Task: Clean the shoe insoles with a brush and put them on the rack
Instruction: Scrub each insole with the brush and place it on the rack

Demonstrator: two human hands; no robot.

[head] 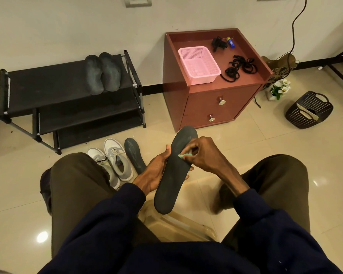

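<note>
Dark grey, the insole [171, 180] is being scrubbed above the lap: the left hand [155, 173] is gripping its edge, fingers curled behind, while the right hand [205, 155] is pinching a small teal brush [185, 155] against its middle. Two insoles [103, 73] are lying on the rack [48, 82], a third insole [134, 155] on the floor; the next move is probably calling for a carry to that top shelf.

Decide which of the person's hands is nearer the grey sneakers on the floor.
Left. The left hand grips the held insole on the side toward the grey sneakers; the right hand, pinching the green brush, is across the insole, farther from them.
</note>
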